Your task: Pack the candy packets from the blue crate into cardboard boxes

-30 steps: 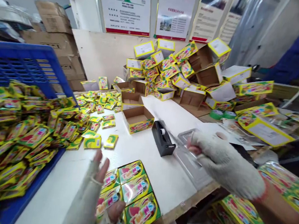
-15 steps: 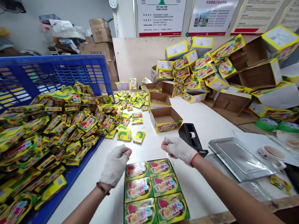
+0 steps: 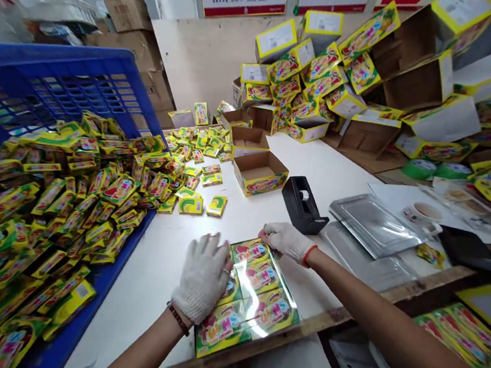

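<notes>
Two columns of yellow-green candy boxes (image 3: 261, 276) lie in a flat tray-like pack under a shiny clear cover, close to the table's front edge. My left hand (image 3: 205, 277), in a white knit glove, lies flat over the pack's left side with its fingers stretched out. At the far right corner, my gloved right hand (image 3: 285, 241) has its fingers drawn together against the edge. What is between those fingers is too small to make out. Beyond this hand stands a black tape dispenser (image 3: 303, 206). Loose small boxes (image 3: 190, 205) lie ahead of my left hand.
On the left, a blue crate (image 3: 148, 97) spills over with small candy boxes. An open carton (image 3: 260, 174) stands ahead, with printed cartons (image 3: 316, 79) heaped behind. Clear plastic trays (image 3: 377, 227), a cup (image 3: 423, 215) and green tape rolls (image 3: 420, 168) are at the right.
Both hands have come down from above the far end of the pack onto it. My left hand has opened flat on its left side; my right touches the far right corner. The view has tilted down.
</notes>
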{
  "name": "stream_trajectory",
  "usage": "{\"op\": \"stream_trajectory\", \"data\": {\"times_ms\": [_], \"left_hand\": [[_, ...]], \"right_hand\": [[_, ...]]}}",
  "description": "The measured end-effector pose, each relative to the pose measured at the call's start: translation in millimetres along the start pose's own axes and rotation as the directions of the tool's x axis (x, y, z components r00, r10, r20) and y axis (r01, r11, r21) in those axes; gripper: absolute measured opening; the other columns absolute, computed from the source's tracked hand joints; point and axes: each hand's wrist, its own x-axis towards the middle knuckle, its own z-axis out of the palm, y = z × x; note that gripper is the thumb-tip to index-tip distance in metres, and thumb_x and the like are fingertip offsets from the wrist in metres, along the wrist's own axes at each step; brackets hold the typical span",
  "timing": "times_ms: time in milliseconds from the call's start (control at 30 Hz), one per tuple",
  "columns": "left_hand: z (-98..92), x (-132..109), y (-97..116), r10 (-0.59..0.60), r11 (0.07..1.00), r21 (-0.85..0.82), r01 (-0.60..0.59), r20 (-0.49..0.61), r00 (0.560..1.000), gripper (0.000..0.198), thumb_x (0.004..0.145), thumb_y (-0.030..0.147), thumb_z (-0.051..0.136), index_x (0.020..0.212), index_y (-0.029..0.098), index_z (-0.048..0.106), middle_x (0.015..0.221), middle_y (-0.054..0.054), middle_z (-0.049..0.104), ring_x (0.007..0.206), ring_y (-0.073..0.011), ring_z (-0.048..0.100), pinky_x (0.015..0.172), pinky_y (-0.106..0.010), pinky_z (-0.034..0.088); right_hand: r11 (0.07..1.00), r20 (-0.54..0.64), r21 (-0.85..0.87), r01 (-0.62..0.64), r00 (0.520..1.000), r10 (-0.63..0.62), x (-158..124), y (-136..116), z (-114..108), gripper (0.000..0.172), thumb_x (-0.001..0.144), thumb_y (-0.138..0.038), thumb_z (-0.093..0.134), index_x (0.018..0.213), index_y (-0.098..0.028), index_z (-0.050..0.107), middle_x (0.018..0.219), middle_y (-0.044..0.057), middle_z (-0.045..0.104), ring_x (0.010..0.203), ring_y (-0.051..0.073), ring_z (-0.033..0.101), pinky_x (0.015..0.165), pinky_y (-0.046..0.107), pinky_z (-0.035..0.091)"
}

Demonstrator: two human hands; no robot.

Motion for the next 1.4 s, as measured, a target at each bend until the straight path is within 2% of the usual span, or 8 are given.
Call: {"op": "stream_trajectory", "data": {"times_ms": [100,367,700,833,900,1000,1167,1400], "left_hand": [[3.0,22.7,36.0,0.227,0.965,0.102,-0.241,0.133,0.965,0.040,0.094,0.039,0.049,0.131,0.023,0.050,0.138,-0.012,0.052,0.126,-0.0298,0.044,0.105,-0.053,0.034],[18.0,30.4,65.4,0.311,0.943,0.076,-0.324,0.146,0.939,0.065,0.082,0.063,0.058,0.136,0.027,0.048,0.150,-0.015,0.039,0.135,-0.0387,0.034,0.110,-0.062,0.021],[14.4,34.9,73.4,0.287,0.951,0.072,-0.302,0.166,0.943,0.064,0.079,0.072,0.053,0.127,0.030,0.060,0.141,-0.016,0.044,0.125,-0.0387,0.040,0.100,-0.058,0.033],[13.6,41.8,70.7,0.292,0.953,0.032,-0.302,0.179,0.939,0.067,0.068,0.076,0.063,0.118,0.031,0.065,0.129,-0.014,0.048,0.115,-0.0370,0.045,0.093,-0.053,0.040],[13.7,43.3,70.0,0.284,0.956,0.023,-0.292,0.177,0.943,0.067,0.065,0.075,0.067,0.115,0.031,0.066,0.126,-0.013,0.048,0.113,-0.0361,0.047,0.092,-0.052,0.040],[14.2,43.3,70.0,0.270,0.961,0.019,-0.277,0.171,0.948,0.064,0.062,0.074,0.070,0.110,0.030,0.067,0.126,-0.012,0.048,0.113,-0.0357,0.047,0.092,-0.051,0.041],[16.9,42.4,68.7,0.271,0.961,0.020,-0.277,0.157,0.950,0.065,0.061,0.074,0.070,0.109,0.031,0.068,0.128,-0.013,0.047,0.114,-0.0367,0.046,0.093,-0.052,0.040],[19.9,41.4,67.3,0.266,0.963,0.013,-0.271,0.145,0.953,0.065,0.061,0.073,0.070,0.111,0.031,0.067,0.133,-0.014,0.045,0.119,-0.0373,0.045,0.096,-0.053,0.039]], "right_hand": [[0.999,0.003,0.028,0.016,1.000,-0.016,-4.6,1.6,1.4,0.017,0.078,-0.016,0.055,0.094,-0.015,0.063,0.063,-0.003,0.055,0.050,0.010,0.051,0.046,0.020,0.042],[0.977,0.087,0.214,-0.007,0.996,-0.012,-86.6,48.6,6.5,0.058,0.075,-0.020,0.060,0.131,-0.017,0.046,0.063,-0.008,0.049,0.049,0.009,0.046,0.045,0.019,0.038],[0.875,0.177,0.475,-0.098,0.984,0.013,-129.9,88.1,25.2,0.047,0.078,-0.052,0.064,0.107,-0.015,0.062,0.066,-0.002,0.057,0.054,0.011,0.053,0.052,0.024,0.045],[0.988,-0.211,0.154,0.002,0.977,0.031,-103.2,83.6,-43.3,0.033,0.083,-0.041,0.056,0.102,-0.016,0.065,0.068,0.000,0.059,0.057,0.013,0.053,0.051,0.023,0.041],[0.998,-0.497,-0.048,0.050,0.865,-0.067,-79.6,81.7,-86.5,0.032,0.088,-0.040,0.049,0.106,-0.018,0.064,0.075,0.002,0.062,0.065,0.015,0.055,0.058,0.025,0.043],[0.965,-0.570,-0.257,-0.052,0.815,-0.108,-40.4,82.0,-129.8,0.029,0.090,-0.039,0.048,0.090,-0.017,0.067,0.082,0.006,0.066,0.076,0.019,0.058,0.069,0.028,0.044],[0.969,-0.478,-0.244,-0.042,0.874,-0.083,0.0,76.6,-130.7,0.028,0.089,-0.035,0.051,0.069,-0.020,0.064,0.072,0.003,0.066,0.068,0.017,0.057,0.065,0.026,0.044],[0.983,-0.641,-0.167,-0.073,0.766,-0.052,-32.2,69.5,-107.0,0.019,0.085,-0.035,0.057,0.075,-0.020,0.064,0.089,0.008,0.069,0.087,0.020,0.060,0.075,0.028,0.043]]}}
